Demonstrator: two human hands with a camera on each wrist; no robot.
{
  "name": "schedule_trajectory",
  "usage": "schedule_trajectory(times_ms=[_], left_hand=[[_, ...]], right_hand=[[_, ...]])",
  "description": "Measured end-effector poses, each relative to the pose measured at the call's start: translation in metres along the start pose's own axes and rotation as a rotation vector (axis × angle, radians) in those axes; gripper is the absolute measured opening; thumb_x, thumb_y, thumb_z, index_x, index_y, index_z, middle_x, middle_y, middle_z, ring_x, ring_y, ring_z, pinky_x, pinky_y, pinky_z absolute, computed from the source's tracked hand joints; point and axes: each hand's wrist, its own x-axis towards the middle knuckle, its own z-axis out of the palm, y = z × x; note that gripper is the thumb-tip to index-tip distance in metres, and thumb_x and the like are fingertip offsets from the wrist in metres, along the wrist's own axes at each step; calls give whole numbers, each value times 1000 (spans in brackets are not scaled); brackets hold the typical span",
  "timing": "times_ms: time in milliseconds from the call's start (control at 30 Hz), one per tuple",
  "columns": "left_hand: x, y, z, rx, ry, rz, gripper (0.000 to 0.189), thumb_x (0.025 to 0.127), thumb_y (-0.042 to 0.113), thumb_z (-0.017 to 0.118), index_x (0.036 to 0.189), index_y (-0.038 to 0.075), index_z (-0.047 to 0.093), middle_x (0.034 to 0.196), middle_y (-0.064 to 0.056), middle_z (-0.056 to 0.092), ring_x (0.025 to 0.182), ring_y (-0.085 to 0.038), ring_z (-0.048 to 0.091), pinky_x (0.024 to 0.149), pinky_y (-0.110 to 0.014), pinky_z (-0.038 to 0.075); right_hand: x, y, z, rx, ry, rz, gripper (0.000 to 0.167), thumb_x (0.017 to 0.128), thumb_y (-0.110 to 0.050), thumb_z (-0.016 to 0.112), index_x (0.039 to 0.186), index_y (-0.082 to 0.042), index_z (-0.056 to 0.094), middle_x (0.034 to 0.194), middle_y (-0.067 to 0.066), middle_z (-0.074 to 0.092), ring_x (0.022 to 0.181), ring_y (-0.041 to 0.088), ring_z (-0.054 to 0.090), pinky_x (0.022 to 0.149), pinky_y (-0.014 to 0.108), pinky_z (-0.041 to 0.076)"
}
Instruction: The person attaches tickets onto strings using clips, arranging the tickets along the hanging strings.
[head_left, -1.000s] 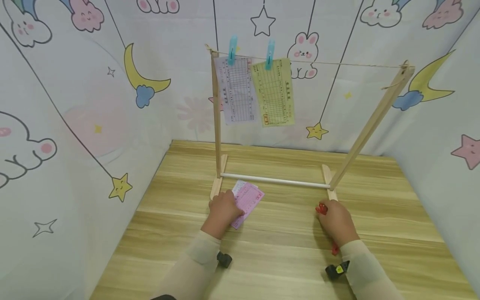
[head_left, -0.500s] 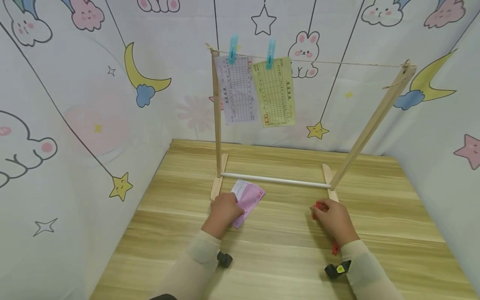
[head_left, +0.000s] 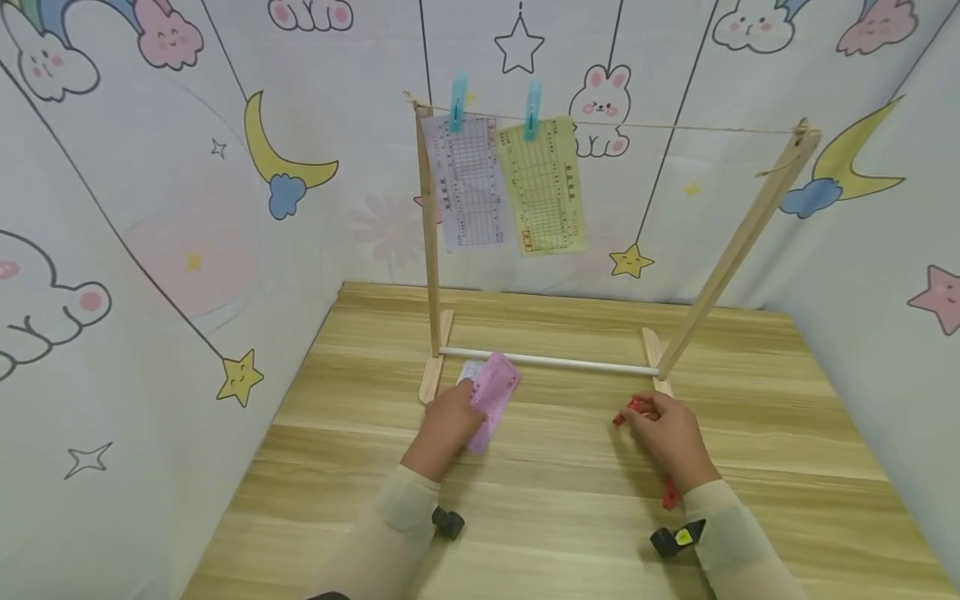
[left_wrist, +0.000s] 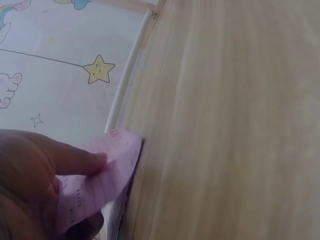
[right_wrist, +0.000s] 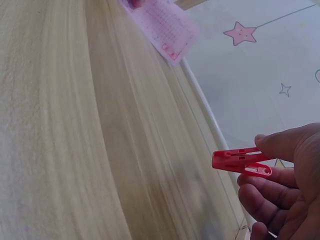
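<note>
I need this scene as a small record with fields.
left hand: pinches pink printed paper slip
beneath that slip: white paper slip, partly hidden
right hand: pinches red plastic clothespin
on thin tan string: pale lilac printed sheet, yellow-green printed sheet
holding each sheet: one light-blue plastic clothespin
on wood-grained table: another red clothespin, near right hand

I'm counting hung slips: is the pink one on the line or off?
Off: the left hand pinches the pink slip, well below the line.

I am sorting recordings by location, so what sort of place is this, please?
Probably a small indoor practice booth: a wood-grain tabletop, cartoon-printed wall coverings on three sides, and a wooden frame whose string holds two clipped paper slips.
</note>
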Motion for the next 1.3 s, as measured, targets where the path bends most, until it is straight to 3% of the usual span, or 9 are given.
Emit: schedule_trajectory(times_ms=[133,233,400,633,733,900,1067,1200,1300], left_hand=[[1,-1,-3,-59,21,62,13,97,14,64,106,6,68,89,-8,68,70,-19,61,60,-34,51],[1,0,-6,-41,69,127,12,97,13,63,86,10,63,74,-3,61,62,-17,55,56,-32,47],[-1,8,-15,-84,150,199,12,98,15,67,94,6,74,80,-5,70,62,-14,56,55,-29,48],[4,29,-34,-307,173,236,18,101,21,66,106,8,78,92,-3,75,70,-12,62,62,-28,53],[9,46,-47,-442,173,249,20,101,21,66,108,6,78,89,-3,74,72,-14,64,62,-29,55],[19,83,-71,-628,146,274,24,103,21,66,112,2,76,86,-7,73,73,-18,68,61,-30,59],[26,123,-91,-715,121,319,24,104,24,65,114,4,76,92,-7,75,79,-19,71,67,-32,60],[32,151,-101,-807,91,381,25,105,22,64,116,2,74,98,-10,76,85,-22,72,71,-35,61],[35,168,-106,-863,70,385,26,105,22,64,119,2,74,101,-11,76,88,-23,73,74,-36,62]], right_hand=[[-2,-5,-4,57,-21,39,52,98,-44,71,133,-5,67,113,8,75,104,23,66,85,34,51],[-3,-11,-10,79,-39,67,57,98,-48,71,135,-5,67,117,9,75,104,21,66,80,28,52],[0,-20,-26,121,-67,60,53,99,-42,71,136,-4,66,122,11,73,98,11,67,76,27,53],[8,-46,-65,200,-36,14,57,96,-43,74,136,-4,66,118,8,73,96,2,66,83,21,55],[13,-67,-87,180,7,-20,56,94,-48,75,132,-8,69,114,-2,73,100,5,62,78,19,51],[25,-112,-124,236,77,-139,49,93,-42,78,125,-7,72,109,-12,72,102,10,61,78,17,50],[36,-167,-161,211,178,-283,41,92,-31,81,123,-6,74,99,-11,76,91,12,64,75,14,51],[44,-206,-188,253,211,-373,36,91,-22,82,123,-6,75,102,-5,76,90,14,65,76,14,51],[50,-231,-203,272,222,-436,36,91,-18,82,124,-7,75,106,-2,76,89,15,64,78,14,52]])
